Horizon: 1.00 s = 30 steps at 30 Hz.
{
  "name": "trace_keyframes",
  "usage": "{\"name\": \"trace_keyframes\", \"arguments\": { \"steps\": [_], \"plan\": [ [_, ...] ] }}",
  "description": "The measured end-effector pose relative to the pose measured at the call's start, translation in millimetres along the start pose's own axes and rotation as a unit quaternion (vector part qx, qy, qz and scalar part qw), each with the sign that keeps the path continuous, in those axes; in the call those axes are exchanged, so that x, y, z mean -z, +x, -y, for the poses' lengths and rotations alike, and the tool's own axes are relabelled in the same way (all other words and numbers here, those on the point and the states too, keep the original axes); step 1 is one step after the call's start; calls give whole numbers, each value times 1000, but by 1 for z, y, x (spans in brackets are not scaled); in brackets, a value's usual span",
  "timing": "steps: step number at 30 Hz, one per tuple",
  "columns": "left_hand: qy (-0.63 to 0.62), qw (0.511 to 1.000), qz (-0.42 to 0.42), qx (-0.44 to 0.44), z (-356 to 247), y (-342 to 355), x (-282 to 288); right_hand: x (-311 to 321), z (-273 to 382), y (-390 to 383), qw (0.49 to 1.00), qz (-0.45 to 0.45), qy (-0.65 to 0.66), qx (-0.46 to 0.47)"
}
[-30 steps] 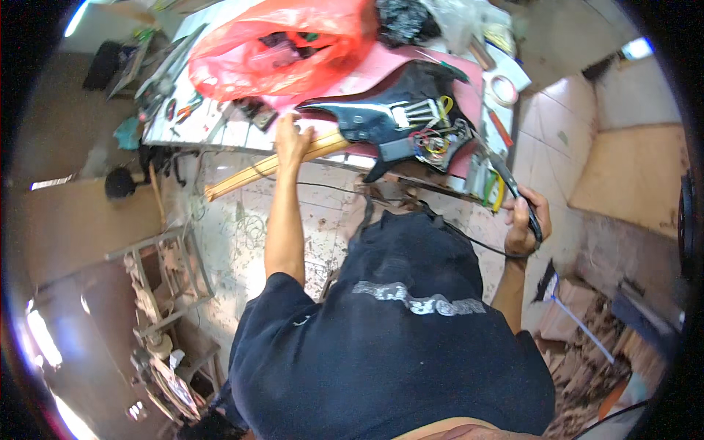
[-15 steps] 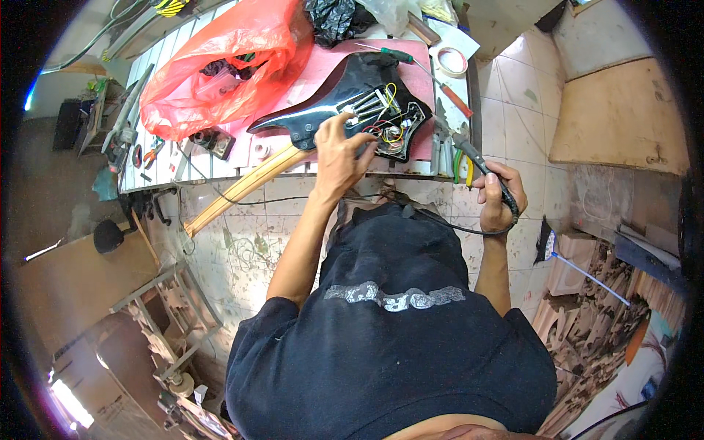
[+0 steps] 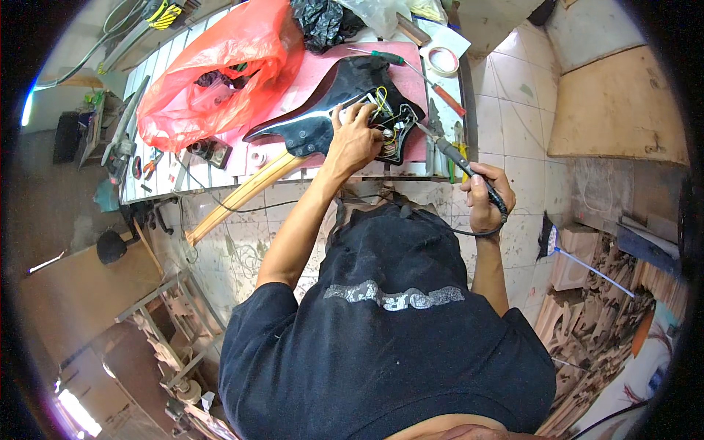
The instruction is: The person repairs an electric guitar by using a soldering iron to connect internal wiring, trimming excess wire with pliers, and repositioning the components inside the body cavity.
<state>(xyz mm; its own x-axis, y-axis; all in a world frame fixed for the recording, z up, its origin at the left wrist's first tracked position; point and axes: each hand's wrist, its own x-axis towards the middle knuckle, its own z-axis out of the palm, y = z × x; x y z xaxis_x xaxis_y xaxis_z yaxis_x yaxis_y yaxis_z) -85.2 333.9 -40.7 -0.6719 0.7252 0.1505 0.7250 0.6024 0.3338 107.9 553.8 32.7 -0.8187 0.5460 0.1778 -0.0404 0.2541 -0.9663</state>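
A black electric guitar body point(image 3: 293, 128) lies back side up, its wooden neck point(image 3: 249, 192) reaching past the table's front edge. Metal springs and red and yellow wires point(image 3: 389, 136) show in its uncovered cavities. Across the spring cavity rests my left hand point(image 3: 356, 143), palm down, thumb and fingers apart, touching the guitar; its fingertips are partly hidden. My right hand point(image 3: 490, 198) is closed round the dark handle of a soldering iron point(image 3: 456, 156). The iron's tip points at the guitar's right-hand cavity, close to its edge; I cannot tell whether it touches.
A red plastic bag point(image 3: 191, 95) sits left of the guitar. Beyond it are a black bag point(image 3: 323, 26), a tape roll point(image 3: 443, 61) and screwdrivers point(image 3: 446, 99). Green-and-yellow-handled pliers point(image 3: 459, 139) lie at the right. The iron's cord point(image 3: 257, 210) runs along the table front.
My left hand has come down onto the guitar's back, over the springs. My right hand has moved left, bringing the soldering iron's tip closer to the wired cavity.
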Motion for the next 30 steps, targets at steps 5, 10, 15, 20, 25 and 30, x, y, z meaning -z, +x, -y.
{"name": "trace_keyframes", "arguments": {
  "steps": [5,10,15,20,25,30],
  "plan": [
    [-23,999,-36,-30,4,4,-7,-1,1,2,1000,22,-9,-6],
    [-18,999,15,-38,6,3,-5,0,0,2,999,32,-32,10],
    [-52,998,0,-37,11,3,-11,0,-3,2,998,42,-34,12],
    [-102,994,-21,-21,14,2,-14,-2,-3,2,998,56,-30,23],
    [-119,992,-36,4,16,0,-14,-9,-4,1,996,83,-34,17],
    [-90,995,-33,12,12,0,-18,-21,-16,1,992,91,-73,49]
  ]
}}
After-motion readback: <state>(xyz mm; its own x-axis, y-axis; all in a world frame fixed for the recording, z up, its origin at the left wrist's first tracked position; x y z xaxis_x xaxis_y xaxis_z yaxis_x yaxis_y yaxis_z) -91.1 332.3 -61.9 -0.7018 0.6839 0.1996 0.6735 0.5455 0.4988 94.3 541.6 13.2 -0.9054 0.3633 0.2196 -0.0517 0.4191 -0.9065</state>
